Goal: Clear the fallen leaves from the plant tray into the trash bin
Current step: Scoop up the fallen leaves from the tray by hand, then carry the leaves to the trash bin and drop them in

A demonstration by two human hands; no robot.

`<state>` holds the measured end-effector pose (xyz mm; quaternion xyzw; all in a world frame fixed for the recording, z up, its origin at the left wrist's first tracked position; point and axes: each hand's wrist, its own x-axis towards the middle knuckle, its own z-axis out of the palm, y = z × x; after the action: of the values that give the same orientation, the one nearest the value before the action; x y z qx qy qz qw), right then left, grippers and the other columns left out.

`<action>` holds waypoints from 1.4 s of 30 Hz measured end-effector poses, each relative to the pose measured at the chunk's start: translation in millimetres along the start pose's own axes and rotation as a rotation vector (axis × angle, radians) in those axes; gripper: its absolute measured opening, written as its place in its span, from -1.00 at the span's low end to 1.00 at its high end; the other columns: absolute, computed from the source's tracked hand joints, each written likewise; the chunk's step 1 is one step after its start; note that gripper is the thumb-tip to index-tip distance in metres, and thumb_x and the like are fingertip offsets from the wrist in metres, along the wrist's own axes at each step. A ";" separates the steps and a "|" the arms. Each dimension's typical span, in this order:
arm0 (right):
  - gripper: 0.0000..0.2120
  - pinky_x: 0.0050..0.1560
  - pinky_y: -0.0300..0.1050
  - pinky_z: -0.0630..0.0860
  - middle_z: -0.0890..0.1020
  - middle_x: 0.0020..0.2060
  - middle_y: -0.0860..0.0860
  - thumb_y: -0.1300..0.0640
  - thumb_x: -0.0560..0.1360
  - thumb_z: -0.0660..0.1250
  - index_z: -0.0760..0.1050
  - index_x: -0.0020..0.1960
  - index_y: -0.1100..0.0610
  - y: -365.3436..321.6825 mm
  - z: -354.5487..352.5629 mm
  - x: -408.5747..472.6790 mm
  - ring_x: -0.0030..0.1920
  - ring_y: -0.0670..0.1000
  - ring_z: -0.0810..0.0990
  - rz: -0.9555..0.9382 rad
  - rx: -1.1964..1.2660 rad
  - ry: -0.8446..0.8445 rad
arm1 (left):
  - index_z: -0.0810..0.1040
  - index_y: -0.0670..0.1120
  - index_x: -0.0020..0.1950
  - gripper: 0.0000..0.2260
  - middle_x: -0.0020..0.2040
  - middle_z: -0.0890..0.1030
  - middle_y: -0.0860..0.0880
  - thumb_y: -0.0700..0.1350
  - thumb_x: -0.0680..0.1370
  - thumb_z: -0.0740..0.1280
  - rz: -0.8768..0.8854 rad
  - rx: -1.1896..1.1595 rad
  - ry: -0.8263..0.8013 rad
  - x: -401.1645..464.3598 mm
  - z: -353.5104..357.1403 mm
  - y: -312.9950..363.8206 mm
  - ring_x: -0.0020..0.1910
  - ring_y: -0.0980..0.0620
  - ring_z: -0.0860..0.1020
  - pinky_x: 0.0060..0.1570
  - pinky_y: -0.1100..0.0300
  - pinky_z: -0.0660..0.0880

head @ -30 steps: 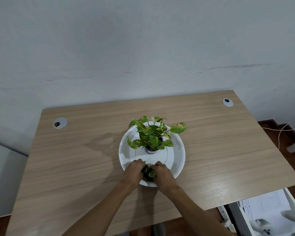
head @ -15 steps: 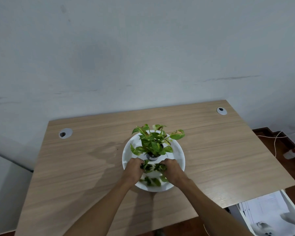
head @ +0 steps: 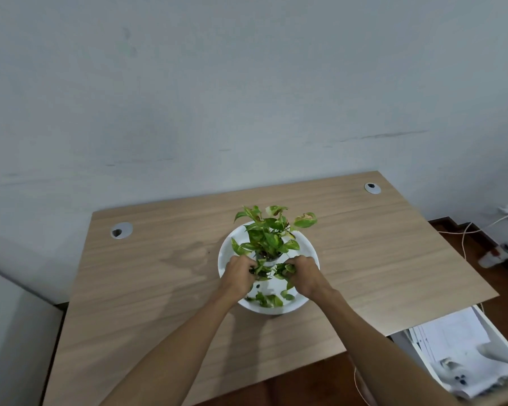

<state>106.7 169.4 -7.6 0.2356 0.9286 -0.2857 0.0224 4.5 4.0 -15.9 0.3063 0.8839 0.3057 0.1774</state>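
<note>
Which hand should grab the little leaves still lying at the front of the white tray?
Probably the right hand. Both hands hold leaf bunches, but the loose leaves on the tray lie slightly toward its side, just below its wrist. The left hand looks nearly as close.

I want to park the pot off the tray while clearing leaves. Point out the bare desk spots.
The desk is bare right of the white tray, out to the right grommet, and left of it, toward the left grommet. The near edge is crossed by both forearms. The tray is crowded: potted plant, loose leaves, left hand, right hand.
</note>
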 end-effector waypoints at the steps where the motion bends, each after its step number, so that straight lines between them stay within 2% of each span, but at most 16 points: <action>1: -0.79 -0.31 -0.37 0.50 0.72 -0.17 0.08 0.34 0.41 0.35 0.69 -0.06 0.14 -0.7 -2.0 -1.2 -0.16 0.05 0.67 0.012 0.004 0.001 | 0.64 -0.15 -0.27 -0.93 -0.29 0.64 -0.11 -0.23 0.41 0.47 0.002 -0.012 0.004 -2.4 -2.2 3.0 -0.17 -0.11 0.60 -0.24 0.06 0.55; 4: -0.80 -0.42 -0.55 0.37 0.70 -0.24 0.08 0.36 0.40 0.34 0.69 -0.10 0.16 -3.2 -9.6 -1.8 -0.25 0.02 0.64 0.016 0.029 0.022 | 0.66 -0.21 -0.25 -0.91 -0.34 0.64 -0.11 -0.22 0.42 0.50 -0.010 -0.081 0.050 -6.4 -10.2 13.3 -0.27 -0.02 0.59 -0.29 0.18 0.46; 7: -0.79 -0.38 -0.53 0.38 0.69 -0.25 0.03 0.37 0.38 0.35 0.69 -0.14 0.14 -3.0 -13.5 -3.9 -0.25 -0.02 0.60 0.019 0.043 0.024 | 0.51 -0.14 -0.42 -0.74 -0.52 0.41 0.08 -0.24 0.42 0.50 -0.041 -0.175 0.146 -14.1 -16.1 23.4 -0.48 0.16 0.35 -0.43 0.37 0.26; 9: -0.79 -0.27 -0.31 0.55 0.70 -0.25 0.02 0.37 0.39 0.33 0.68 -0.17 0.13 -4.2 -14.6 -6.6 -0.24 -0.01 0.63 0.035 0.076 0.038 | 0.43 -0.09 -0.44 -0.68 -0.53 0.35 0.13 -0.25 0.42 0.50 -0.048 -0.214 0.172 -18.9 -17.6 29.6 -0.50 0.18 0.29 -0.46 0.39 0.25; 11: -0.83 -0.21 -0.11 0.62 0.71 -0.27 0.05 0.36 0.43 0.34 0.67 -0.20 0.16 -4.8 -15.0 -6.1 -0.25 0.03 0.66 0.050 0.133 0.054 | 0.43 -0.18 -0.44 -0.69 -0.51 0.40 0.03 -0.25 0.42 0.49 -0.069 -0.259 0.208 -18.1 -15.8 32.1 -0.47 0.16 0.27 -0.44 0.33 0.23; 13: -0.90 -0.23 -0.01 0.65 0.70 -0.31 0.11 0.30 0.46 0.38 0.66 -0.20 0.21 -3.7 -16.2 -3.3 -0.30 0.08 0.68 0.104 0.204 0.087 | 0.52 -0.25 -0.38 -0.75 -0.46 0.53 -0.10 -0.21 0.42 0.50 -0.081 -0.291 0.257 -15.9 -12.7 34.1 -0.45 0.08 0.36 -0.42 0.24 0.28; 15: -0.92 -0.30 0.06 0.66 0.69 -0.34 0.18 0.27 0.45 0.42 0.65 -0.21 0.25 -3.2 -19.5 -1.0 -0.35 0.13 0.68 0.175 0.295 0.120 | 0.60 -0.23 -0.31 -0.81 -0.38 0.64 -0.09 -0.17 0.42 0.51 -0.086 -0.314 0.293 -15.8 -10.8 36.9 -0.39 0.01 0.52 -0.37 0.19 0.39; 18: -0.91 -0.41 -0.12 0.64 0.69 -0.30 0.21 0.27 0.46 0.44 0.64 -0.21 0.28 -6.3 -23.4 -2.1 -0.39 0.10 0.66 0.226 0.383 0.123 | 0.60 -0.23 -0.31 -0.82 -0.36 0.65 -0.11 -0.17 0.41 0.52 -0.123 -0.337 0.311 -16.1 -9.5 37.9 -0.38 0.04 0.51 -0.33 0.14 0.43; 21: -0.91 -0.54 -0.39 0.46 0.67 -0.31 0.16 0.25 0.47 0.44 0.63 -0.19 0.25 -9.1 -25.1 -4.9 -0.44 -0.05 0.58 0.246 0.394 0.116 | 0.60 -0.23 -0.31 -0.81 -0.33 0.66 -0.16 -0.16 0.41 0.52 -0.166 -0.360 0.313 -16.2 -6.4 35.0 -0.37 0.01 0.50 -0.28 0.04 0.52; 24: -0.89 -0.56 -0.48 0.35 0.69 -0.27 0.17 0.20 0.47 0.45 0.67 -0.12 0.26 -11.3 -22.8 -4.5 -0.41 -0.06 0.57 0.230 0.378 0.121 | 0.61 -0.23 -0.29 -0.82 -0.32 0.66 -0.14 -0.16 0.40 0.52 -0.179 -0.366 0.313 -21.1 -6.8 36.2 -0.36 0.01 0.53 -0.27 0.03 0.54; 28: -0.87 -0.52 -0.49 0.33 0.62 -0.39 0.07 0.16 0.47 0.46 0.67 -0.13 0.24 -18.6 -25.7 -8.3 -0.41 -0.08 0.54 0.205 0.364 0.121 | 0.69 -0.16 -0.22 -0.92 -0.28 0.70 0.02 -0.16 0.41 0.53 -0.189 -0.387 0.298 -25.7 -12.2 40.2 -0.29 0.12 0.60 -0.36 0.27 0.47; 31: -0.85 -0.55 -0.45 0.31 0.52 -0.51 -0.03 0.16 0.47 0.46 0.63 -0.24 0.19 -25.1 -31.8 -13.0 -0.48 -0.15 0.48 0.205 0.373 0.118 | 0.67 -0.20 -0.25 -0.88 -0.30 0.70 -0.08 -0.16 0.41 0.53 -0.189 -0.387 0.299 -30.1 -17.5 39.2 -0.38 0.11 0.53 -0.42 0.32 0.40; 33: -0.84 -0.56 -0.44 0.32 0.52 -0.51 -0.02 0.15 0.47 0.47 0.63 -0.24 0.21 -26.7 -32.7 -16.2 -0.48 -0.13 0.49 0.215 0.384 0.113 | 0.67 -0.20 -0.25 -0.89 -0.33 0.68 -0.09 -0.19 0.41 0.53 -0.188 -0.378 0.303 -35.2 -22.3 38.8 -0.42 0.11 0.50 -0.46 0.35 0.38; 36: -0.86 -0.48 -0.37 0.40 0.59 -0.44 0.04 0.16 0.47 0.46 0.65 -0.21 0.22 -32.2 -30.4 -23.1 -0.40 -0.03 0.56 0.230 0.394 0.105 | 0.70 -0.18 -0.22 -0.95 -0.41 0.58 0.06 -0.21 0.41 0.52 -0.188 -0.370 0.288 -44.2 -26.8 35.7 -0.45 0.21 0.45 -0.50 0.47 0.30; 38: -0.85 -0.49 -0.40 0.39 0.58 -0.44 0.05 0.17 0.47 0.46 0.64 -0.23 0.23 -38.3 -27.5 -26.5 -0.41 -0.05 0.54 0.230 0.381 0.089 | 0.69 -0.19 -0.24 -0.94 -0.40 0.61 0.02 -0.22 0.41 0.52 -0.179 -0.354 0.272 -51.3 -30.0 31.5 -0.45 0.20 0.47 -0.49 0.40 0.35; 42: -0.76 -0.55 -0.46 0.31 0.53 -0.49 -0.04 0.19 0.47 0.45 0.54 -0.35 0.13 -59.2 -18.6 -30.4 -0.45 -0.14 0.50 0.213 0.362 0.057 | 0.73 -0.19 -0.17 -0.95 -0.28 0.69 -0.03 -0.24 0.40 0.52 -0.227 -0.394 0.276 -64.4 -43.0 14.6 -0.33 0.11 0.60 -0.29 0.19 0.58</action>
<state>108.7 123.6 44.1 0.3406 0.8323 -0.4370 -0.0163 37.5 -47.3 34.0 0.1199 0.8518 0.4891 0.1445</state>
